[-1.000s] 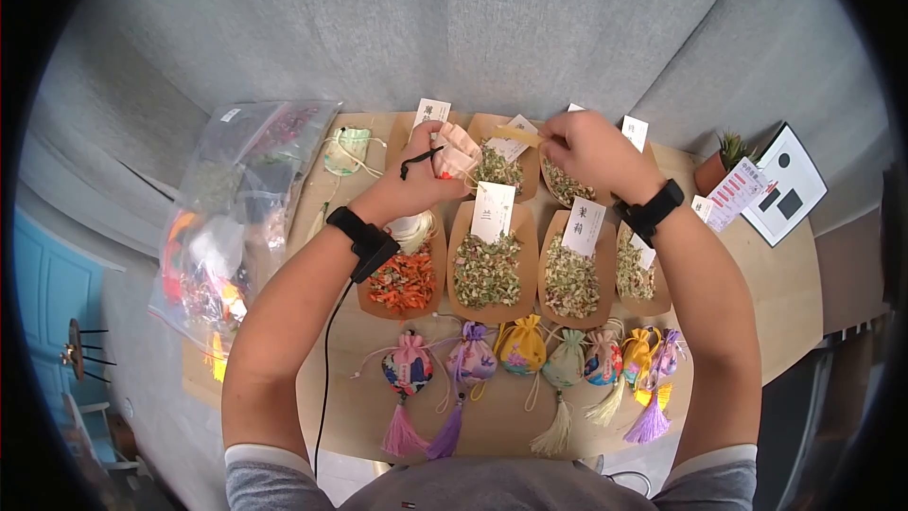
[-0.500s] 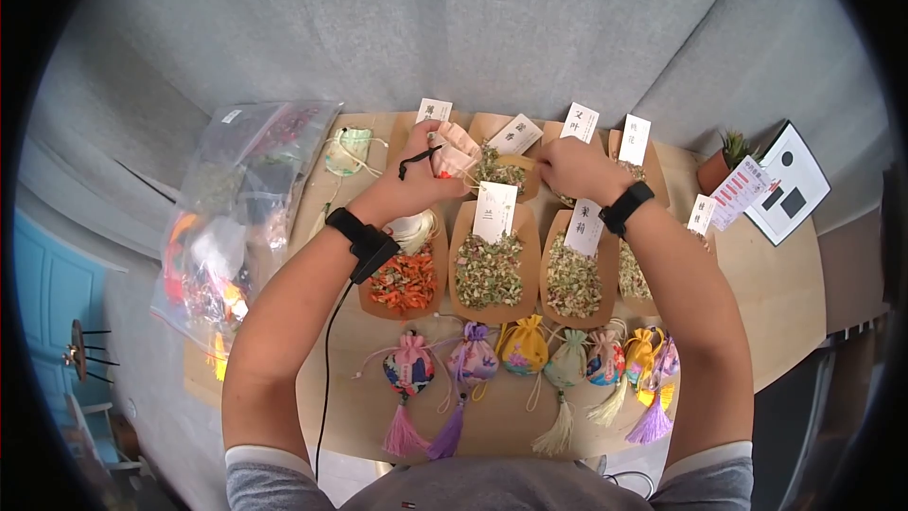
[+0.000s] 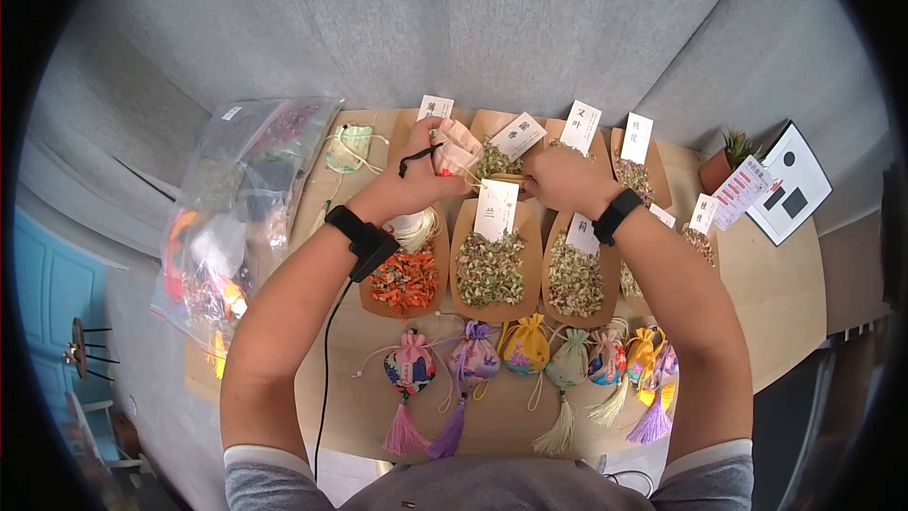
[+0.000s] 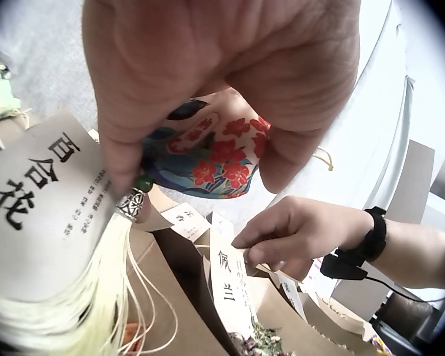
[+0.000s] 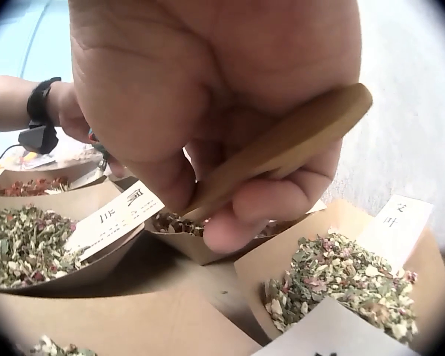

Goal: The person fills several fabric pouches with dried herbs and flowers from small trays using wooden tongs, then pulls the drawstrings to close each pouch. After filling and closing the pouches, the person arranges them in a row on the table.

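Note:
My left hand [image 3: 421, 166] holds a small drawstring sachet [image 3: 456, 149] by its body, mouth upward. In the left wrist view the sachet [image 4: 221, 152] is pale pink with red flowers and blue patterning, and a cream tassel [image 4: 107, 282] hangs below a green bead. My right hand [image 3: 572, 178] grips a wooden scoop [image 5: 297, 137] by its handle. Its lower end dips toward a paper tray of dried herbs [image 3: 498, 163], behind a white name card [image 3: 497, 211]. The fingers partly hide the scoop.
Several paper trays of chopped herbs with upright cards surround the hands, one with orange petals [image 3: 404, 281]. Finished-looking sachets [image 3: 409, 362] line the front. Clear plastic bags [image 3: 222, 227] lie left. A potted plant [image 3: 730, 156] and a white board [image 3: 787, 185] stand right.
My right hand has moved down and left with the scoop, from above the back trays to the herb tray beside the sachet. My left hand keeps its hold on the sachet.

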`<state>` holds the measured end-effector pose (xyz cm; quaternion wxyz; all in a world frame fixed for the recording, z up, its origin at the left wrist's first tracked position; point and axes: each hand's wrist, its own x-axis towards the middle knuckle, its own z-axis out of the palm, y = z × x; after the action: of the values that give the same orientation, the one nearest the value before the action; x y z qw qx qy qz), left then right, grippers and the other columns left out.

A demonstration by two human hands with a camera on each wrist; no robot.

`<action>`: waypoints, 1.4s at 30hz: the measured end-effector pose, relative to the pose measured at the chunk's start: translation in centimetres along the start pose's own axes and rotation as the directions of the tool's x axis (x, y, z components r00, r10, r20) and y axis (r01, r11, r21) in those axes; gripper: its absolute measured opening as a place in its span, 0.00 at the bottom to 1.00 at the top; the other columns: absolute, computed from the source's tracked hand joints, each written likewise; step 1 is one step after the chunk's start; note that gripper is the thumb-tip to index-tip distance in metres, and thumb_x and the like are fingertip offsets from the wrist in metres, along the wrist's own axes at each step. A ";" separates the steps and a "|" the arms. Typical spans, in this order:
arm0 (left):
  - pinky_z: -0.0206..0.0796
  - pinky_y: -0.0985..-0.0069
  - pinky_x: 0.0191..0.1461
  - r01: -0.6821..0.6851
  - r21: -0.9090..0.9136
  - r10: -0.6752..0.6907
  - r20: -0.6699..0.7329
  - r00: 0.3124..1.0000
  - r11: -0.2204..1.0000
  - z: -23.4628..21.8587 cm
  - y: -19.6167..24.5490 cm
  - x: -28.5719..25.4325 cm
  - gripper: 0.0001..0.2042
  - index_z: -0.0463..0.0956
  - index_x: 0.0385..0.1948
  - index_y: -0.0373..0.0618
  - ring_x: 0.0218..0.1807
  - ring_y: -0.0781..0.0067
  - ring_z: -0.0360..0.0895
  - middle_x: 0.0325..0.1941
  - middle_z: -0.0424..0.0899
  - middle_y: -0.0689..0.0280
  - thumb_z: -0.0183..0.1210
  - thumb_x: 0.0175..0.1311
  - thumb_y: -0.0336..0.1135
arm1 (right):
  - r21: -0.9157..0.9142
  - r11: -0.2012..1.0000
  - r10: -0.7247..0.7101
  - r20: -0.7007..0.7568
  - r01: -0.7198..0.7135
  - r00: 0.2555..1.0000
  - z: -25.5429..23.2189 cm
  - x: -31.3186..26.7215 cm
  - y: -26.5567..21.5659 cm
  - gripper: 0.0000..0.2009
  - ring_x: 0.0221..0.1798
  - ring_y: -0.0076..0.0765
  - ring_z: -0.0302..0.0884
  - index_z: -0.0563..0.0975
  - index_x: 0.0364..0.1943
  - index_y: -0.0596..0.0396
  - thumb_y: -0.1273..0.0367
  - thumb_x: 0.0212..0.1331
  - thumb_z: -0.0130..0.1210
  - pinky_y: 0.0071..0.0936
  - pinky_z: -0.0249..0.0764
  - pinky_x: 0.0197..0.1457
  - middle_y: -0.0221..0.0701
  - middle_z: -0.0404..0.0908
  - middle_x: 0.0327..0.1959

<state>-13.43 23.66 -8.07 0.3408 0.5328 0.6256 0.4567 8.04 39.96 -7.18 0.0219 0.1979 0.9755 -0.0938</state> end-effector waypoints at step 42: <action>0.69 0.70 0.62 -0.005 -0.011 0.005 -0.002 1.000 1.000 0.1 -1.1 0.3 0.46 0.49 0.71 0.37 0.59 0.72 0.73 0.58 0.72 0.61 0.72 0.52 0.29 | -0.058 0.996 0.073 0.075 -0.068 0.995 -0.4 -1.1 0.4 0.11 0.40 0.56 0.82 0.85 0.39 0.58 0.66 0.62 0.57 0.50 0.78 0.46 0.47 0.84 0.33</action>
<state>-13.81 23.98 -9.06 0.3420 0.5321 0.6221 0.4613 9.21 39.98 -6.75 0.0682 0.2278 0.9685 -0.0737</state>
